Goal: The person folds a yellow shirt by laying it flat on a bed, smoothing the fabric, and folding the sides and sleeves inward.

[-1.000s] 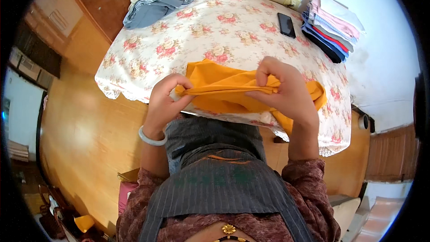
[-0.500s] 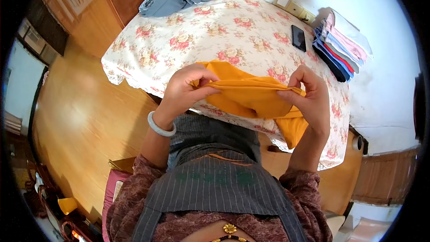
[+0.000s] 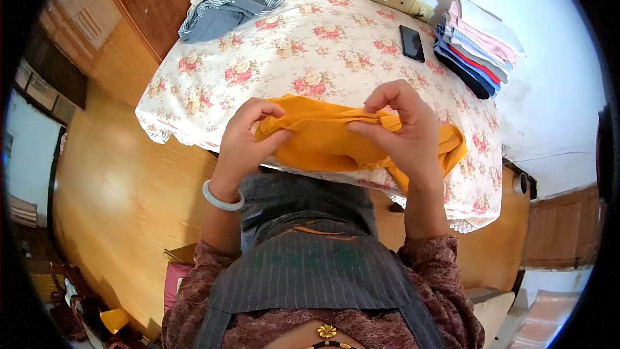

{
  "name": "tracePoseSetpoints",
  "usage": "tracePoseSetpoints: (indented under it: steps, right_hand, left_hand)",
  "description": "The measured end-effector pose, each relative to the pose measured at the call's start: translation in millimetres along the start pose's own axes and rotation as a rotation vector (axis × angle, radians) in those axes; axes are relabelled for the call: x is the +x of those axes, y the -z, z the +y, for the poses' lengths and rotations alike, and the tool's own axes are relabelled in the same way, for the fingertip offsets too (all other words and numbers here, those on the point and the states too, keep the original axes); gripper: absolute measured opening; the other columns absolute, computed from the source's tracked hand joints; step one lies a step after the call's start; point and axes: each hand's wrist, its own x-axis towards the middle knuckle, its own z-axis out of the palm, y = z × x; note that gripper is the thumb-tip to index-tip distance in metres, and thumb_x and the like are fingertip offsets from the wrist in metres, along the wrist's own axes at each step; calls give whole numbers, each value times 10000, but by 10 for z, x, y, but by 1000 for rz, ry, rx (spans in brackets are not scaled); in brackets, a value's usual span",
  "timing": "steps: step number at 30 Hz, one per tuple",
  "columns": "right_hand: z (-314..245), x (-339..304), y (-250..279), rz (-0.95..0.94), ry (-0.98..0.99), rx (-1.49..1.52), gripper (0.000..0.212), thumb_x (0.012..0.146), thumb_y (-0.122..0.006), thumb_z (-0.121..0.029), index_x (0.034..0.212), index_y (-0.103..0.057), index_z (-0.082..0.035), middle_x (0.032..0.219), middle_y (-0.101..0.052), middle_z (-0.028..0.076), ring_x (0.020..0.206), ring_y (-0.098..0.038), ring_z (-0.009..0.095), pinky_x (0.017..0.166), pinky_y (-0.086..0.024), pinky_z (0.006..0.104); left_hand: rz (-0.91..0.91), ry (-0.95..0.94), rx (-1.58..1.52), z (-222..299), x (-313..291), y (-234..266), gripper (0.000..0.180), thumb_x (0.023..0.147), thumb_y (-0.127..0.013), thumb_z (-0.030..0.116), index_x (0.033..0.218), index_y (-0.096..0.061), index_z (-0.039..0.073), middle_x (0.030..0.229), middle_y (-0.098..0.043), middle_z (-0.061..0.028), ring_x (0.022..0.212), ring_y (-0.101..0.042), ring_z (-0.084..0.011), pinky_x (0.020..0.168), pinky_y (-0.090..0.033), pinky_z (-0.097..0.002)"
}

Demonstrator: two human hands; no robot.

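A mustard-yellow garment (image 3: pixel 320 132), folded and bunched so that its exact kind does not show, is stretched between my two hands above the near edge of the table. My left hand (image 3: pixel 248 139) grips its left end between thumb and curled fingers; a pale bangle circles that wrist. With thumb and forefinger, my right hand (image 3: pixel 410 126) pinches the upper right edge, where the cloth is gathered. Part of the garment passes behind my right wrist and shows again to its right.
A floral cloth (image 3: pixel 284 68) covers the table. Grey and beige clothes (image 3: pixel 226 13) lie crumpled at the far left. A black phone (image 3: pixel 411 44) and a stack of folded clothes (image 3: pixel 475 48) lie at the far right, near a wall socket strip (image 3: pixel 402 2).
My right hand has moved left, nearer to my left hand, and more yellow cloth now shows to the right of my right wrist. The view has shifted a little.
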Motion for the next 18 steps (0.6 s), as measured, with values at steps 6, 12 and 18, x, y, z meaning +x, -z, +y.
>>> tracePoseSetpoints:
  steps: [6, 12, 18]
  right_hand:
    - [-89, 3, -230, -81, 153, -77, 335, 715, -818, -115, 939, -573, -72, 843, -609, 28, 789, -596, 173, 758, -463, 295]
    - [35, -1, -283, -124, 146, 6, 366, 707, -830, -120, 972, -581, -77, 850, -597, 13, 805, -595, 144, 767, -455, 286]
    - [262, -112, -105, -374, 168, -155, 333, 711, -812, -158, 960, -605, -82, 874, -600, 21, 880, -578, 196, 897, -385, 345]
  left_hand:
    - [-102, -263, 56, 514, 160, -99, 513, 638, -854, 88, 1096, -624, 74, 1041, -637, -78, 989, -591, -265, 864, -462, -341]
    - [-116, -258, -45, 429, 130, -150, 339, 677, -782, 4, 988, -657, 57, 873, -650, -79, 843, -610, -255, 765, -473, -333]
    - [-106, -327, -74, 373, 27, -47, 194, 722, -648, -87, 892, -647, 6, 859, -654, -100, 844, -609, -242, 773, -476, -344]
